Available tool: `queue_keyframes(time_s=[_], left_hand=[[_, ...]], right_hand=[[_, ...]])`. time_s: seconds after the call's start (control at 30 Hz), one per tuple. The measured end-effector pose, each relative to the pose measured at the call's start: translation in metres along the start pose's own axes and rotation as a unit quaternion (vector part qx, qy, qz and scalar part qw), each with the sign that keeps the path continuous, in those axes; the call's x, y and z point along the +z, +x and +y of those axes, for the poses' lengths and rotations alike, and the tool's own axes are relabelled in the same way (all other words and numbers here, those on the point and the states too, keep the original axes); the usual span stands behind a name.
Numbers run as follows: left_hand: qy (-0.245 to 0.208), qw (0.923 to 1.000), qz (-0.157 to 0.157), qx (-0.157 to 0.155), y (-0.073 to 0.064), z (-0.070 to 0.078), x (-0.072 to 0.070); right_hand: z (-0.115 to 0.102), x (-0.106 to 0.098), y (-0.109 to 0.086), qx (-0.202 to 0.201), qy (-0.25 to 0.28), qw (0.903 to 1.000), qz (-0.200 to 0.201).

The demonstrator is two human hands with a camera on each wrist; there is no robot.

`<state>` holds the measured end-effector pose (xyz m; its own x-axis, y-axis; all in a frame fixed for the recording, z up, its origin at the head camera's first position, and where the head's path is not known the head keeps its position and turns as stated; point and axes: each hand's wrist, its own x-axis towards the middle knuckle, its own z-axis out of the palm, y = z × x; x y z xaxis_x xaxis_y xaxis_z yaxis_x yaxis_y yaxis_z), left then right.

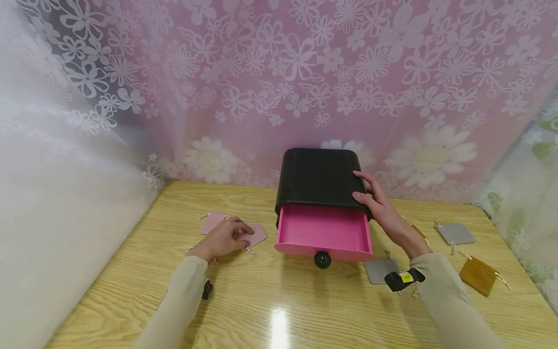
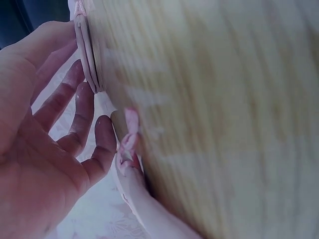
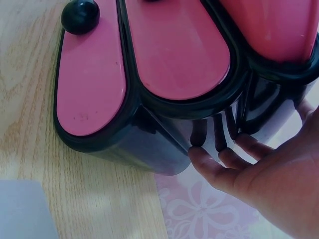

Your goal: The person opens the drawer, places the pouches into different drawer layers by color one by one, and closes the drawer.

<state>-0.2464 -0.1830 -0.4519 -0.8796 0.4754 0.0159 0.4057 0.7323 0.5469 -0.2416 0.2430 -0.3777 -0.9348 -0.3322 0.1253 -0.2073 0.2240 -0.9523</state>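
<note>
A black drawer cabinet [image 1: 322,174] stands at the back of the table, its pink top drawer [image 1: 322,232] pulled out and bare inside. My right hand [image 1: 383,213] rests on the cabinet's right top edge. In the right wrist view several of its fingers [image 3: 214,169] press against the black side. My left hand [image 1: 224,237] is over the pink drawstring pouches, its bent thumb and fingers touching one pink pouch [image 1: 258,234]. The left wrist view shows that pouch [image 2: 88,55] edge-on at the fingertips, lying flat on the table. Another pink pouch [image 1: 212,223] lies behind the hand.
To the right lie a grey pouch [image 1: 456,233], a brown pouch [image 1: 478,276] and a second grey pouch [image 1: 380,269] near the drawer. Another brown pouch [image 1: 420,232] is partly hidden by my right wrist. A round black knob [image 1: 322,260] sticks out from the drawer front.
</note>
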Motion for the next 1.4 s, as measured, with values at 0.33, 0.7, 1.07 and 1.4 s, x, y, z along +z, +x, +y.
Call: queue_keyframes(time_s=[0.33, 0.7, 1.07, 1.4], left_hand=[[-0.002, 0.9996, 0.004, -0.028, 0.0012, 0.0029, 0.0023], [-0.018, 0.9993, 0.010, -0.032, 0.0011, 0.0061, 0.0030], [-0.025, 0.9990, 0.010, -0.034, -0.0001, 0.0089, 0.0031], [-0.014, 0.9991, 0.024, -0.031, -0.0027, 0.0085, 0.0003]], right_hand=[[-0.0014, -0.0007, -0.0011, -0.001, 0.002, 1.0000, 0.003], [-0.0007, -0.0005, -0.0022, 0.005, -0.003, 1.0000, 0.001], [0.0007, 0.0000, -0.0018, -0.002, 0.001, 1.0000, 0.000], [0.0001, 0.0002, -0.0007, 0.002, 0.001, 1.0000, -0.003]])
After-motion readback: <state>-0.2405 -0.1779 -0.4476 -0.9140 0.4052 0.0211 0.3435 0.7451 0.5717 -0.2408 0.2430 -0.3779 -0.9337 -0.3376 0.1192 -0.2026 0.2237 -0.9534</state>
